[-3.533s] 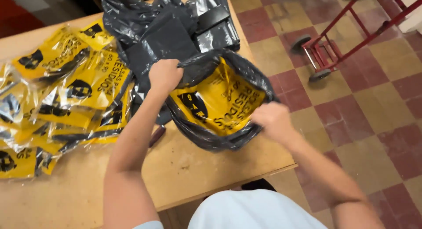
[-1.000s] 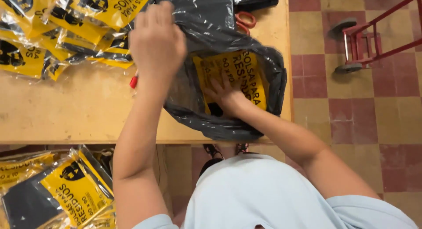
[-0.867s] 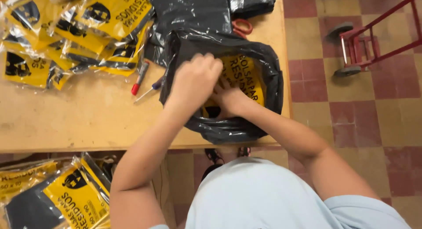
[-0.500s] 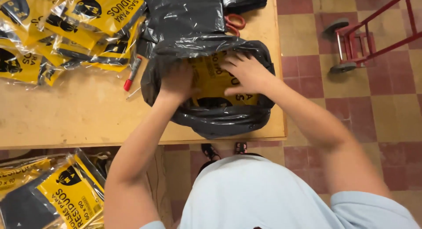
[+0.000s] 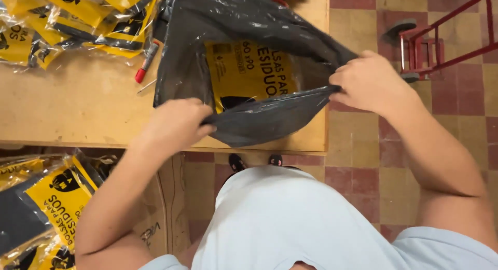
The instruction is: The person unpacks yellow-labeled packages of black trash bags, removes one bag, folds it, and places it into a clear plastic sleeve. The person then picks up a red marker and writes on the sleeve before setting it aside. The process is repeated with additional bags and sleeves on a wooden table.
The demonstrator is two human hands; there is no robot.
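Inside, yellow packet [image 5: 249, 73]; both hands [image 5: 176, 126] [image 5: 371, 82] clenched on black bag [image 5: 264, 119] rim.

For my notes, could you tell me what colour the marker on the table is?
The marker is red, in the head view.

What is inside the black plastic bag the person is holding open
Inside the black plastic bag, held open by the left hand and right hand, lies a yellow printed packet. The near rim covers its lower edge, so anything beneath stays hidden.
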